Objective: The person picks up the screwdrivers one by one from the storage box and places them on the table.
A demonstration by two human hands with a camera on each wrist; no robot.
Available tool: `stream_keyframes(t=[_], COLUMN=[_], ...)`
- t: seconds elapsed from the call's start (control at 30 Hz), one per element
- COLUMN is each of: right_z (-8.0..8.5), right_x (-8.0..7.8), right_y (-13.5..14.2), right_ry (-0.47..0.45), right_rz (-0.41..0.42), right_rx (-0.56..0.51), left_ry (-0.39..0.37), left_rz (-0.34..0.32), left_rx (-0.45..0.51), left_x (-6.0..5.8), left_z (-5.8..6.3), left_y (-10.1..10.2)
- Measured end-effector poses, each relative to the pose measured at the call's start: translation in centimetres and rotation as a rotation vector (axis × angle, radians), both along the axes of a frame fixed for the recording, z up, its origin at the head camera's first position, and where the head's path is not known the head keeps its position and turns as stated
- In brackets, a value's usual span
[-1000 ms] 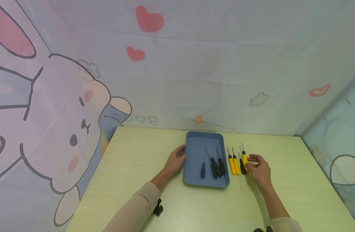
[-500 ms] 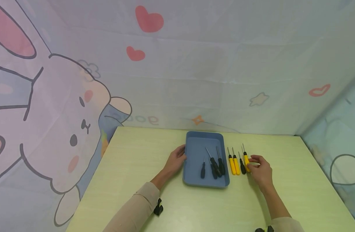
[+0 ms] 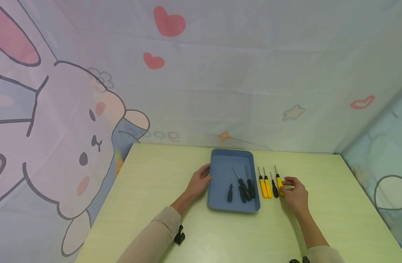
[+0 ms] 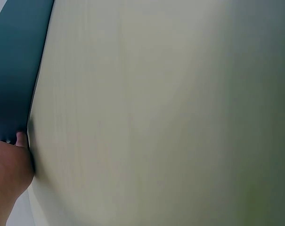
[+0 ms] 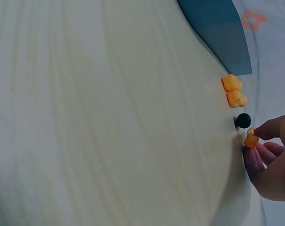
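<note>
My left hand (image 3: 199, 181) holds the left side of a blue tray (image 3: 225, 155), its fingers at the wall. In the left wrist view the left hand (image 4: 10, 165) is at the tray's end (image 4: 15, 70). Between thumb and fingers, my right hand (image 3: 295, 193) pinches the handle of a yellow screwdriver (image 3: 279, 183), at the right end of a row. Left of it lie a small black screwdriver (image 3: 274, 190) and two yellow-handled screwdrivers (image 3: 263, 188). The right wrist view shows the right hand (image 5: 274, 165) with the yellow handle end (image 5: 251, 140) at its fingertips.
Several black screwdrivers (image 3: 250, 188) lie inside the tray, a short one (image 3: 230, 193) apart from the others. The pale yellow table (image 3: 168, 164) reaches back to a cloth backdrop (image 3: 220, 91) printed with a rabbit and hearts.
My right hand has shifted slightly right with the yellow screwdriver, whose tip has come down a little, leaving a gap beside the small black screwdriver. My left hand and the tray stay put.
</note>
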State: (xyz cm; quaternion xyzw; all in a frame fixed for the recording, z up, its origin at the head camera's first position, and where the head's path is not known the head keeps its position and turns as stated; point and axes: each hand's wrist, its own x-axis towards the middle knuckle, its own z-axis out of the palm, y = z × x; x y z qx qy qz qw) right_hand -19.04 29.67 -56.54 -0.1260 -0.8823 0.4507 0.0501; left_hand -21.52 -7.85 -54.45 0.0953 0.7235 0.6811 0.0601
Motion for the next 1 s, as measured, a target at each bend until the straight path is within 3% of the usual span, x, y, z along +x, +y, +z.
stream_keyframes(t=[0.13, 0.43, 0.6, 0.7, 0.9, 1.0], right_z=[0.0, -0.2, -0.1, -0.2, -0.3, -0.2], right_x=[0.0, -0.2, -0.1, -0.1, -0.1, 0.0], right_y=[-0.1, -0.3, -0.4, -0.3, -0.3, -0.3], right_ry=[0.008, 0.008, -0.004, -0.003, 0.000, -0.004], right_rz=[-0.001, 0.007, 0.026, 0.033, 0.037, 0.037], right_rx=[0.019, 0.043, 0.037, 0.040, 0.047, 0.045], left_ry=[-0.002, 0.003, 0.007, -0.003, 0.010, 0.014], left_rz=[0.001, 0.037, 0.052, 0.045, -0.003, -0.010], left_rx=[0.002, 0.000, -0.022, -0.010, 0.013, 0.003], left_x=[0.2, -1.7, -1.8, -1.6, -0.2, 0.1], left_z=[0.2, -3.6, -4.1, -3.5, -0.3, 0.1], left_y=[0.0, 0.4, 0.4, 0.3, 0.0, 0.0])
